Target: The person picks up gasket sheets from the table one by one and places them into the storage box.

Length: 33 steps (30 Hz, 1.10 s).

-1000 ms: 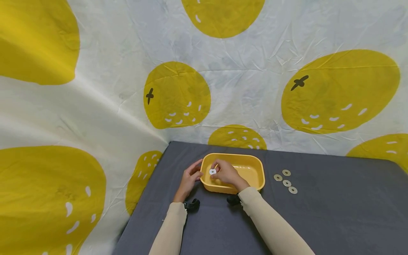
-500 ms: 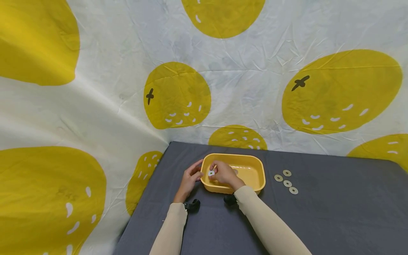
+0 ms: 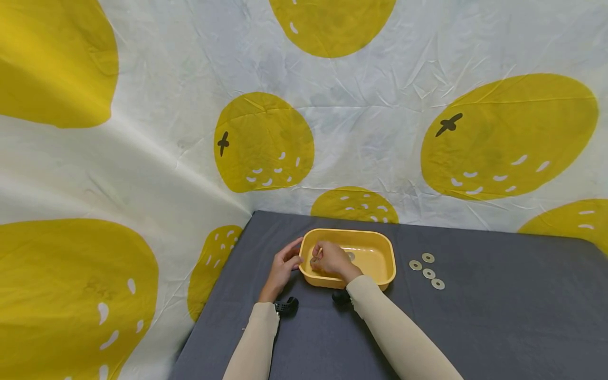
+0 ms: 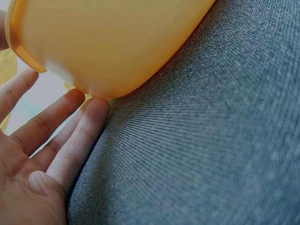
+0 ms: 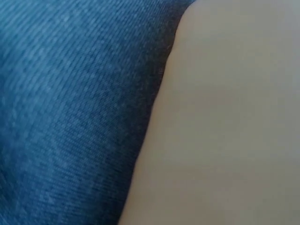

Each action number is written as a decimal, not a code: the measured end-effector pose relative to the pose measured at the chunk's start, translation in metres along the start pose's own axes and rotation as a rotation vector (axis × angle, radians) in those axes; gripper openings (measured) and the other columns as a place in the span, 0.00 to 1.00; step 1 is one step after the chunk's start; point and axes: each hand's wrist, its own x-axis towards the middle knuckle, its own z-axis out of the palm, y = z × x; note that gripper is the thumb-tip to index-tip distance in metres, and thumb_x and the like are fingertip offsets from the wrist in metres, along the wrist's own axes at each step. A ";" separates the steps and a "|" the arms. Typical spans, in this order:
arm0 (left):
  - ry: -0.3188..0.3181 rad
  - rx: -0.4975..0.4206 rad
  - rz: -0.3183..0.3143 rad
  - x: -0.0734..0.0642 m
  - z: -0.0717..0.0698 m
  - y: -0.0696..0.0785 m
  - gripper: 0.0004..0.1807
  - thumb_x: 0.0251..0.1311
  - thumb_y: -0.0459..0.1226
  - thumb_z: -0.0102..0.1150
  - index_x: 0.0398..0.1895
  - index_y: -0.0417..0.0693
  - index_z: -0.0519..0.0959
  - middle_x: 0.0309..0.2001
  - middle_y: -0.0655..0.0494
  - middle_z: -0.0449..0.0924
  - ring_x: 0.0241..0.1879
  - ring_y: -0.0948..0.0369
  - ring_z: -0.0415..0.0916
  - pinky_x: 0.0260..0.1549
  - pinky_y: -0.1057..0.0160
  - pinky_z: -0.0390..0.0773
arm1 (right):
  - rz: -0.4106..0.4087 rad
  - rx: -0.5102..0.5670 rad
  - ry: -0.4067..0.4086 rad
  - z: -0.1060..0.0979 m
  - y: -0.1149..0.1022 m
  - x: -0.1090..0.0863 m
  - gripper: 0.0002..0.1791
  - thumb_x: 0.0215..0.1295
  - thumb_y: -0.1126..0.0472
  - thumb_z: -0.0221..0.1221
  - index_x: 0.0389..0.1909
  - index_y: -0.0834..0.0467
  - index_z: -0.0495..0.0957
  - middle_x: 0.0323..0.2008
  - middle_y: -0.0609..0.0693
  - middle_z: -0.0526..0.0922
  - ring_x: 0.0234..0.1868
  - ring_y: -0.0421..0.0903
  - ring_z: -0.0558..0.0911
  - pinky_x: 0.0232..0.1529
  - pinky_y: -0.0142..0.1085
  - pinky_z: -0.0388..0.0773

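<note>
Tray access: obstructed left, passable right

Left wall of the yellow tray (image 3: 372,264): blocked by the left hand (image 3: 282,266), fingers touching it. Interior, left part: occupied by the right hand (image 3: 333,258), whose wrist crosses the near rim. Interior, right part: open from above; one washer (image 3: 352,256) lies there. Outside, a narrow strip separates the tray from four flat washers (image 3: 432,275); right of these, grey cloth (image 3: 513,295) lies open. A printed backdrop (image 3: 361,137) limits clearance behind.

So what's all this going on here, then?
Someone's left hand rests against the left end of a yellow tub. The right hand is inside it, pinching a flat ring. Another ring lies in the tub, and four loose rings lie on the grey cloth to the right.
</note>
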 end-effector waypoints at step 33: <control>0.057 0.017 0.040 0.009 0.000 -0.041 0.31 0.67 0.31 0.56 0.74 0.54 0.71 0.61 0.38 0.80 0.58 0.42 0.79 0.44 0.66 0.84 | -0.152 0.220 0.339 -0.113 0.080 -0.091 0.10 0.72 0.59 0.62 0.48 0.60 0.81 0.33 0.54 0.79 0.29 0.45 0.74 0.29 0.33 0.72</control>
